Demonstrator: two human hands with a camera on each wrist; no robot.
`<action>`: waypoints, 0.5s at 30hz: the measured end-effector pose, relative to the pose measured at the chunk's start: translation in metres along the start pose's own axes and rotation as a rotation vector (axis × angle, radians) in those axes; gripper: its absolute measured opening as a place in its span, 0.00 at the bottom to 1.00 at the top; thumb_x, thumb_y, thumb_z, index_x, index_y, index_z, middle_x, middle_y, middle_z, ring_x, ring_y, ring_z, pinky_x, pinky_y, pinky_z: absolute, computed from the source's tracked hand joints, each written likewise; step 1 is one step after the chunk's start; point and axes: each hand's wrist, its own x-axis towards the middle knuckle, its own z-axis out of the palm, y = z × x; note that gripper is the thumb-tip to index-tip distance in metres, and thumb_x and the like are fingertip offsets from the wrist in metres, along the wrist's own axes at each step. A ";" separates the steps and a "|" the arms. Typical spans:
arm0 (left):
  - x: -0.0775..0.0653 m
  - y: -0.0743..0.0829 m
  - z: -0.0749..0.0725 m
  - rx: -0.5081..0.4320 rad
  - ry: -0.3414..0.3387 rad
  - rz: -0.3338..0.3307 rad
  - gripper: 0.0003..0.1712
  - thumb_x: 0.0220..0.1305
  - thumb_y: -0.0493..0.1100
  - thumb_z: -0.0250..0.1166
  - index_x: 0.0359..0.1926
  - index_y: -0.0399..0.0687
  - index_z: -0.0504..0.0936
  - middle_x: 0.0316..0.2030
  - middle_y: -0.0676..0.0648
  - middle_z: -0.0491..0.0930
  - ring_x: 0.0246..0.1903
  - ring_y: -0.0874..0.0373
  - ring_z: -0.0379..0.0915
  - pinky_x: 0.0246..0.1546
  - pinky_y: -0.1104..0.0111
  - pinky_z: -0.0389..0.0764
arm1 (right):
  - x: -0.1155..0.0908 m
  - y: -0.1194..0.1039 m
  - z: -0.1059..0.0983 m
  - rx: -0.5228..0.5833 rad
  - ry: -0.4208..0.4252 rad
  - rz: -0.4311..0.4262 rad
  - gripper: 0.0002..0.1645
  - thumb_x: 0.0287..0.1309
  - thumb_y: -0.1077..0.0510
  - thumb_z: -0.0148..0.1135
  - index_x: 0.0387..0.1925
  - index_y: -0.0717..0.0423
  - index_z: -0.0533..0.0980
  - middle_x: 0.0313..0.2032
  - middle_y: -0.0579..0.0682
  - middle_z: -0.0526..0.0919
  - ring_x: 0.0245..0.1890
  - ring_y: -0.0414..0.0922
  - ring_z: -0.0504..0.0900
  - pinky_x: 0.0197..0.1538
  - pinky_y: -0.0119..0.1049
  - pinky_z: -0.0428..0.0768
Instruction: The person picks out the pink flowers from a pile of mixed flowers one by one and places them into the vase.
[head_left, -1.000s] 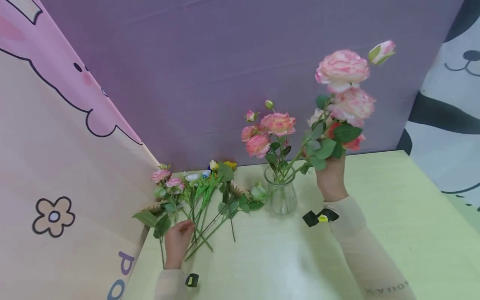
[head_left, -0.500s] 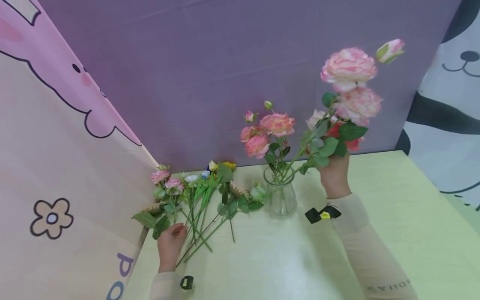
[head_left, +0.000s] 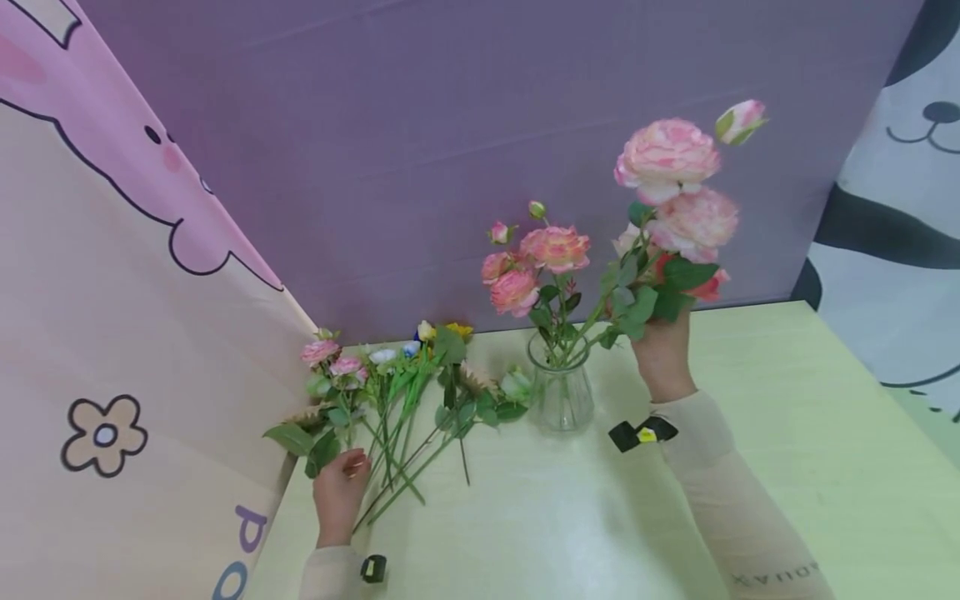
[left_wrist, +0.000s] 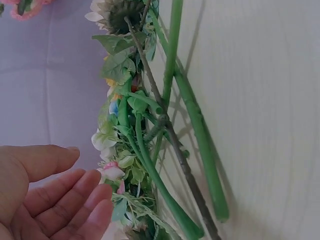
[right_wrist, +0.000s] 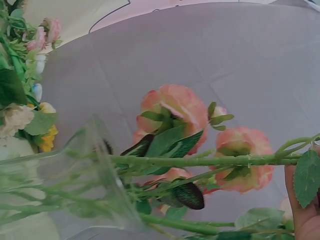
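Observation:
A tall pink peony stem (head_left: 669,160) leans out to the right from a clear glass vase (head_left: 561,402). My right hand (head_left: 663,360) holds it below the blooms, most of its fingers hidden behind leaves. In the right wrist view the hand (right_wrist: 306,220) shows only at the edge, by the green stem (right_wrist: 235,160). Coral-pink peonies (head_left: 555,248) stand upright in the same vase. My left hand (head_left: 341,493) is beside the loose flower stems on the table. In the left wrist view that hand (left_wrist: 55,195) has relaxed, slightly bent fingers and nothing in them.
Several loose flowers with green stems (head_left: 408,392) lie at the table's back left, pink ones (head_left: 321,351) nearest the wall. A leafy stem (head_left: 465,412) lies just left of the vase. Purple cloth (head_left: 420,167) hangs behind the pale table (head_left: 780,417).
The held pink peony swung slightly right, then back left and lower, with my right hand. My left hand moved a little left and down, then stayed there.

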 end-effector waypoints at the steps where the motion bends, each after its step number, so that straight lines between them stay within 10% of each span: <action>1: 0.000 -0.001 0.000 0.002 -0.004 -0.003 0.13 0.59 0.35 0.65 0.44 0.32 0.81 0.38 0.35 0.83 0.36 0.43 0.81 0.35 0.56 0.82 | -0.002 0.002 -0.002 -0.078 0.000 -0.011 0.29 0.45 0.82 0.53 0.45 0.54 0.76 0.39 0.46 0.79 0.41 0.39 0.76 0.46 0.29 0.78; 15: -0.001 -0.011 -0.005 0.081 0.001 -0.061 0.16 0.60 0.36 0.62 0.47 0.29 0.79 0.42 0.32 0.81 0.38 0.40 0.79 0.40 0.50 0.78 | -0.013 0.023 -0.010 -0.478 -0.042 0.073 0.22 0.47 0.78 0.59 0.35 0.48 0.75 0.30 0.38 0.79 0.34 0.35 0.76 0.43 0.26 0.76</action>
